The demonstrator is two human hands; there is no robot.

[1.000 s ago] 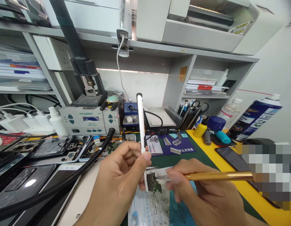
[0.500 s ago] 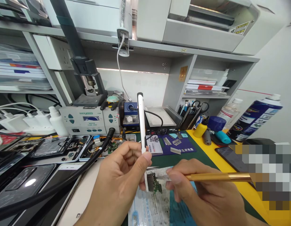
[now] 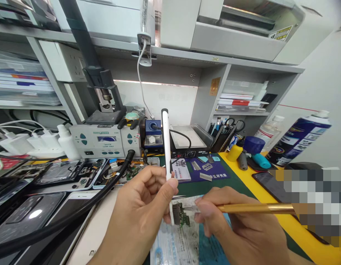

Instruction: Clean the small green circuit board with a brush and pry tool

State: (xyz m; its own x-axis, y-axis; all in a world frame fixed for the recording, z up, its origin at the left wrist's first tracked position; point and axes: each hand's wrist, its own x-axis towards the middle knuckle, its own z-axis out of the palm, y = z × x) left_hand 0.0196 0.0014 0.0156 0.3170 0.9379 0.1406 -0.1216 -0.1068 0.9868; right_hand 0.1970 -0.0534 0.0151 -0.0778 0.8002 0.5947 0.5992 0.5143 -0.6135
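Observation:
My left hand (image 3: 142, 202) is closed around a white brush (image 3: 166, 143) with dark bristles at its lower end. The brush stands nearly upright. My right hand (image 3: 236, 221) pinches a slim gold-handled tool (image 3: 255, 208), its pale front end pointing left. Between the two hands is a small green circuit board (image 3: 184, 218), right at the bristles and close to the tool's front end. Whether the tool's tip touches the board I cannot tell. Beneath it lies a stained printed sheet (image 3: 176, 246), partly covered by my hands.
A hot air station (image 3: 98, 138) stands at the back left, its black hose (image 3: 109, 187) curving to the front left. Phones and opened phone parts (image 3: 60, 175) cover the left side. Blades (image 3: 207, 167) lie on a purple mat. A spray can (image 3: 299, 138) and bottles stand right.

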